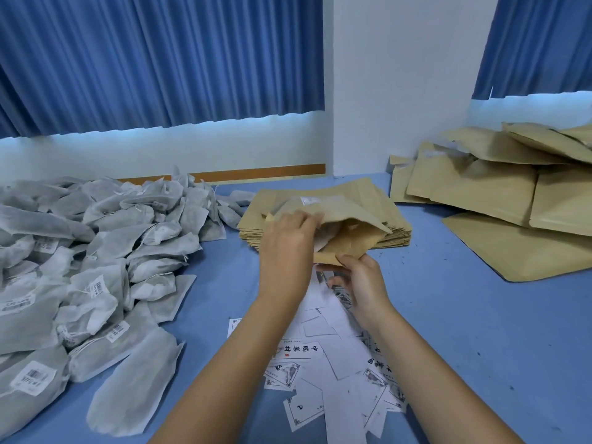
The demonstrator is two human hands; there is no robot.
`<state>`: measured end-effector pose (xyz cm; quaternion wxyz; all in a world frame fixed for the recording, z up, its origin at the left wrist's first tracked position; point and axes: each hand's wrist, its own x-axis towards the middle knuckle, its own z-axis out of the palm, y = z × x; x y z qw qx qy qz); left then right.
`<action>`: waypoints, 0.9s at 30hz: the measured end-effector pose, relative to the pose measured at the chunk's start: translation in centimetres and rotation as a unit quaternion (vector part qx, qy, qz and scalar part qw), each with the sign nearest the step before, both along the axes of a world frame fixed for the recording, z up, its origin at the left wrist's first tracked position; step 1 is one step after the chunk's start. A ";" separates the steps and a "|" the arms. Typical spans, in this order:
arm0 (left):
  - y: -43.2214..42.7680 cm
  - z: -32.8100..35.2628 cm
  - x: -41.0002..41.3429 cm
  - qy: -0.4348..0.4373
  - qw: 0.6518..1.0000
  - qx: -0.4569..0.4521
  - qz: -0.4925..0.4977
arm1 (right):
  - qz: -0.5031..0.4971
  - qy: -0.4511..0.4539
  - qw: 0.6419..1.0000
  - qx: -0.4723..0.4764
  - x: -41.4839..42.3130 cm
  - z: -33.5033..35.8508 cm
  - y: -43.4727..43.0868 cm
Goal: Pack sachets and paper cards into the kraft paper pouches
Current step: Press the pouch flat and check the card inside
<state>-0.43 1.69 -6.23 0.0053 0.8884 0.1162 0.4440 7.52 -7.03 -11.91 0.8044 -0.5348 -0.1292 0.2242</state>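
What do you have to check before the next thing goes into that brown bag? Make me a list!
1. Bag mouth open: ok. The kraft pouch gapes wide.
2. Bag held steady: ok. The left hand holds its upper lip and the right hand pinches its lower edge.
3. Sachet already inside: cannot tell. Something pale shows in the mouth, but it is unclear.
4. Paper cards close by: ok. They lie scattered under the wrists.
5. More sachets ready: ok. A big pile sits on the left.
6. Spare pouches: ok. A flat stack lies under the held one.
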 end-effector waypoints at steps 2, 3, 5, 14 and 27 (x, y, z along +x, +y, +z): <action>0.0 -0.9 0.0 0.024 0.999 -0.020 -0.029 | 0.026 0.007 1.000 0.015 -0.1 0.1 0.0; 0.1 -1.5 0.1 0.040 0.999 -0.019 -0.027 | 0.057 0.012 0.998 0.037 -0.2 0.4 -0.1; -0.2 -3.0 0.2 0.107 0.993 -0.044 -0.013 | 0.128 0.039 0.987 0.087 -0.7 0.9 -0.2; -2.5 -5.6 -0.9 0.124 0.976 -0.138 -0.114 | -0.010 0.119 0.992 0.043 -0.4 0.9 0.2; 2.1 -5.5 -1.6 -0.163 0.514 -0.828 -0.151 | -0.001 0.056 0.995 -0.080 -0.3 -0.3 0.3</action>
